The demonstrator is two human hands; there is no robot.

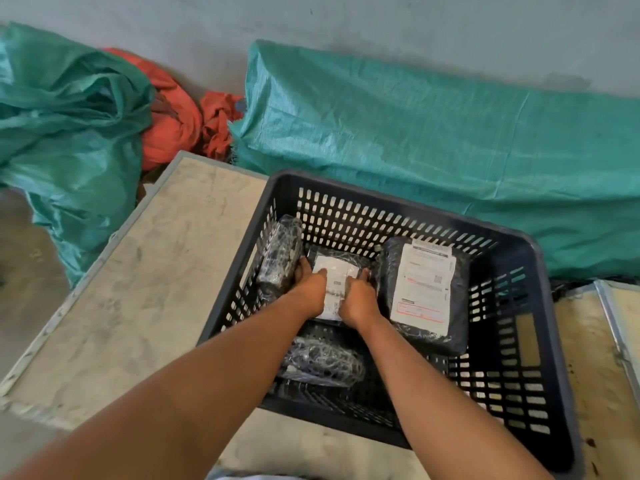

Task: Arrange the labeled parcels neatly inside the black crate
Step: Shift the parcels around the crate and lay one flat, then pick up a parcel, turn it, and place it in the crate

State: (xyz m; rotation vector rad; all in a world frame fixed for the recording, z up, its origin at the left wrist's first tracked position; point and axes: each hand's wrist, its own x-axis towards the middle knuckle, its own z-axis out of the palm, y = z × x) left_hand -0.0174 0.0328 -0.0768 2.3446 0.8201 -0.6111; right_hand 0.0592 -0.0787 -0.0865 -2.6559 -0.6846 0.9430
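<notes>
Head view: four wrapped parcels in black crate already. Left hand and right hand pressing middle labeled parcel flat, fingers curled round its sides. Big labeled parcel leaning at right; more tidying probably left.

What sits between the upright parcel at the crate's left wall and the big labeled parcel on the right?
Head view: a smaller labeled parcel, gripped by both the left hand and right hand.

We reach both bare arms forward and down, nearly parallel. Our left hand and right hand sit side by side, palms down, fingers curled and pressing, thumbs toward each other.
</notes>
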